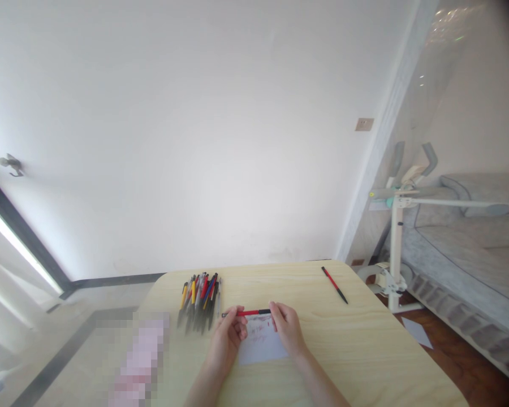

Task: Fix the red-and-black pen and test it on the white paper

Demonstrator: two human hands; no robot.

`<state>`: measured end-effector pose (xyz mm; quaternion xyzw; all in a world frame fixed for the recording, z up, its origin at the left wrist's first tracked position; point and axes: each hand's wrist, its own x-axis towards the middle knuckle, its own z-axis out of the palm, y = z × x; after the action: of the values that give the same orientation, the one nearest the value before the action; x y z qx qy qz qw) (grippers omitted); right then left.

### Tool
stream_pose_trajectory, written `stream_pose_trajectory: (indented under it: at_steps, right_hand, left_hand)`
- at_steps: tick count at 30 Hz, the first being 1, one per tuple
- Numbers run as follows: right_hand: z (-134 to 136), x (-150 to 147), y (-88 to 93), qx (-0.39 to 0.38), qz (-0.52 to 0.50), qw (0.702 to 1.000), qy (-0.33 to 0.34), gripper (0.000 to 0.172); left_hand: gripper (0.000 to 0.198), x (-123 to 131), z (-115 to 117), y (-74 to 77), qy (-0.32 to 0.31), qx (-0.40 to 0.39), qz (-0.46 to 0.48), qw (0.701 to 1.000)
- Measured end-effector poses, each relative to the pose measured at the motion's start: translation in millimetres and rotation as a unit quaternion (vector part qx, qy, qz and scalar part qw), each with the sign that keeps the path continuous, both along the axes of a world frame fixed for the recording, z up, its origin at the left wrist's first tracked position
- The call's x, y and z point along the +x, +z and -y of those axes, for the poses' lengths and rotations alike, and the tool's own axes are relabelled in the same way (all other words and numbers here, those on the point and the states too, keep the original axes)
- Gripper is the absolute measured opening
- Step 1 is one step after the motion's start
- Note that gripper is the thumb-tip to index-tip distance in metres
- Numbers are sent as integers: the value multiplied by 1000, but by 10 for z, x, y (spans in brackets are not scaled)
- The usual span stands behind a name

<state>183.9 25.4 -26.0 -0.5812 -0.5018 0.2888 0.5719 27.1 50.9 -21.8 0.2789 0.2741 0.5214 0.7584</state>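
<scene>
Both of my hands hold one red and black pen [250,312] level above a small sheet of white paper [261,346] marked with red scribbles. My left hand [228,338] pinches the pen's left end. My right hand [287,329] grips its right end. To the left of the hands, a bunch of several pens [200,298] in yellow, red, blue and black lies on the wooden table [365,350]. Another red and black pen [334,285] rests alone near the table's far right edge.
A pixelated pink patch [142,356] covers part of the table's left side. A white wall stands behind the table. To the right are a white exercise machine [396,237], a grey sofa [470,249] and a sheet of paper on the floor [416,331].
</scene>
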Motion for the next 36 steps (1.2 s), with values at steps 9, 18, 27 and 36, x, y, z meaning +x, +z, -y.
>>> stream_pose_trajectory:
  at_steps: [9, 18, 27, 36]
  right_hand:
    - [20, -28, 35, -10, -5, 998, 57, 48]
    - [19, -25, 18, -19, 7, 998, 61, 46]
    - [14, -19, 19, -18, 33, 997, 63, 44]
    - [17, -4, -6, -10, 48, 996, 74, 42]
  left_hand:
    - [30, 40, 36, 35, -35, 2, -62, 997]
    - [29, 45, 18, -34, -36, 29, -75, 996]
    - [24, 47, 8, -73, -27, 23, -75, 997]
    - [26, 40, 13, -63, -21, 26, -77, 996]
